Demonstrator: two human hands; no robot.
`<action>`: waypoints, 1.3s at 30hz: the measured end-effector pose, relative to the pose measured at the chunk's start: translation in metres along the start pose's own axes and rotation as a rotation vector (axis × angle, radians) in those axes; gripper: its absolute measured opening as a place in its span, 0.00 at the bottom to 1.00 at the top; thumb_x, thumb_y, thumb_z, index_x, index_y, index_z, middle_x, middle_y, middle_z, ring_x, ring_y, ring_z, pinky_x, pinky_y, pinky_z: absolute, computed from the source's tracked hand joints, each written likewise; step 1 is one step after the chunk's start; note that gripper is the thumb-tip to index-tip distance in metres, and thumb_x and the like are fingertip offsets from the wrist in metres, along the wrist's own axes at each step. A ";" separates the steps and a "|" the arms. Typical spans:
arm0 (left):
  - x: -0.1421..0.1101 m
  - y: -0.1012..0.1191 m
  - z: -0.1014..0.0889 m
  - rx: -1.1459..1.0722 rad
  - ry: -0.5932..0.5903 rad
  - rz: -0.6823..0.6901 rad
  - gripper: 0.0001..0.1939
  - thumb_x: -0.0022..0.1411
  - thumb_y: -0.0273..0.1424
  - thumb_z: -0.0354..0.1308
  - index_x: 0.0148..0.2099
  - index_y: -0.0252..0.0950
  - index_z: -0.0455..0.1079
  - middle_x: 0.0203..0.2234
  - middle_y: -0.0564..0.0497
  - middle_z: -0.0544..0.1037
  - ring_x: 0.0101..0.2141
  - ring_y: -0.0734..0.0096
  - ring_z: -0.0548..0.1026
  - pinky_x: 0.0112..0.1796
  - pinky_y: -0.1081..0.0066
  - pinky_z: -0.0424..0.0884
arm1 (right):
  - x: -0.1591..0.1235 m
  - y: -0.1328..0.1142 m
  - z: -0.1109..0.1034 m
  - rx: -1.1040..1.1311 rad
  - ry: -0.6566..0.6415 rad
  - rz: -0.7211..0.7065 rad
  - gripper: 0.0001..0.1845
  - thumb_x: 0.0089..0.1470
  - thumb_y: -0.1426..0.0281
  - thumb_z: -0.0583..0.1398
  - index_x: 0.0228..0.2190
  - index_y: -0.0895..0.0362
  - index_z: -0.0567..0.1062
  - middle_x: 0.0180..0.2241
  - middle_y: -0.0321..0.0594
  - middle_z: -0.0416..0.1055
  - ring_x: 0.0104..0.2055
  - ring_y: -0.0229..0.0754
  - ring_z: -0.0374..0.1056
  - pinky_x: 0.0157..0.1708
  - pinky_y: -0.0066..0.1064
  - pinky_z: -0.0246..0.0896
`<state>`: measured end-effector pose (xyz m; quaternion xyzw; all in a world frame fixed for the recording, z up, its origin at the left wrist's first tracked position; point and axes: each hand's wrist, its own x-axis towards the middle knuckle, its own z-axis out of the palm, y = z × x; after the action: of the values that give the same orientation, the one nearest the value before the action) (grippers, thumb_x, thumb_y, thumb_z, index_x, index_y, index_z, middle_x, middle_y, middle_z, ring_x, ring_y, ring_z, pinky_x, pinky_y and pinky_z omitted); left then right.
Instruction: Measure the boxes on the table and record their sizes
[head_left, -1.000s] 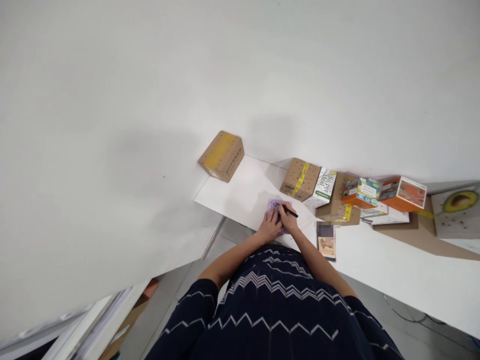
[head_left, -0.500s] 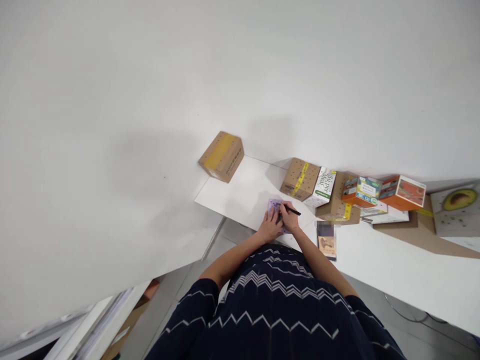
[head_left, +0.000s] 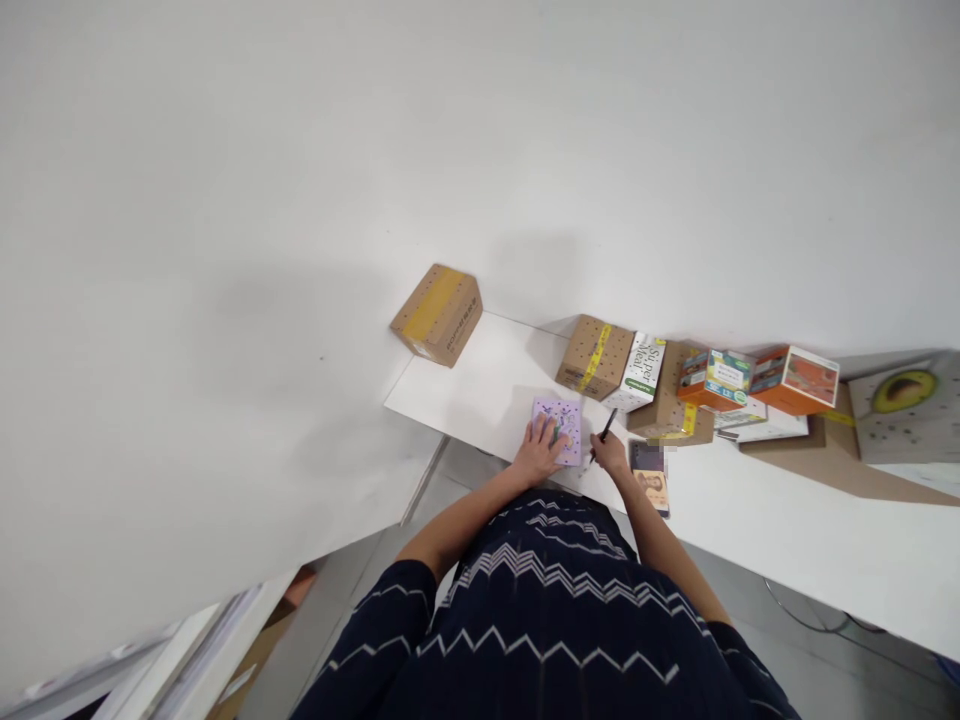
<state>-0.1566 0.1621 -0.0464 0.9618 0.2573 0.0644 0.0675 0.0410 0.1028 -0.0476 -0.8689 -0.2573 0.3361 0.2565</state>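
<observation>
A purple card (head_left: 571,425) with dark blue and green drawing on it lies on the narrow white table (head_left: 502,360), close to its front edge. My left hand (head_left: 538,454) rests flat across the card's left part, fingers spread, covering some of the drawing. To the right of the card, my right hand (head_left: 610,454) is closed around a black pen (head_left: 609,427), apart from the card. The pen's lower end points down toward the table surface. Some small dark marks show near it; I cannot tell what they are.
A taped cardboard box (head_left: 439,312) stands at the table's left end. Behind my right hand are another cardboard box (head_left: 596,358) and a white box (head_left: 641,370), with orange boxes (head_left: 796,380) farther right. A dark item with a tan picture (head_left: 651,488) lies beside my right wrist.
My right hand has moved off the card to the right with the pen, which now stands more upright. More of the card's drawing shows. My left hand stays on the card.
</observation>
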 end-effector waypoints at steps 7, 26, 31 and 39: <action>-0.001 -0.001 0.002 0.016 0.004 0.003 0.33 0.56 0.48 0.58 0.60 0.38 0.61 0.62 0.33 0.56 0.62 0.39 0.49 0.56 0.42 0.52 | -0.002 0.004 0.016 -0.199 -0.076 0.014 0.14 0.46 0.66 0.61 0.34 0.62 0.73 0.29 0.46 0.74 0.35 0.46 0.70 0.33 0.31 0.58; 0.001 -0.001 -0.007 -0.007 -0.078 -0.022 0.33 0.57 0.47 0.57 0.61 0.39 0.60 0.63 0.34 0.54 0.63 0.40 0.48 0.57 0.42 0.50 | -0.031 0.074 -0.041 -0.441 0.285 0.331 0.40 0.44 0.47 0.57 0.50 0.64 0.64 0.51 0.61 0.59 0.54 0.62 0.56 0.48 0.50 0.55; 0.002 -0.001 -0.003 -0.012 -0.049 -0.027 0.33 0.56 0.48 0.58 0.61 0.39 0.60 0.63 0.35 0.54 0.63 0.41 0.48 0.57 0.43 0.50 | -0.038 0.060 -0.047 -0.079 0.234 0.392 0.31 0.38 0.52 0.63 0.40 0.61 0.70 0.46 0.60 0.65 0.51 0.62 0.61 0.46 0.49 0.59; 0.003 0.000 -0.004 -0.023 -0.033 -0.027 0.34 0.56 0.47 0.58 0.61 0.39 0.60 0.63 0.35 0.55 0.63 0.41 0.47 0.57 0.43 0.49 | -0.071 -0.006 -0.063 1.093 -0.313 0.330 0.26 0.52 0.49 0.51 0.36 0.58 0.72 0.31 0.46 0.75 0.26 0.43 0.69 0.25 0.35 0.67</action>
<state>-0.1549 0.1637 -0.0419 0.9583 0.2684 0.0504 0.0836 0.0386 0.0460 0.0291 -0.5793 0.0568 0.5796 0.5703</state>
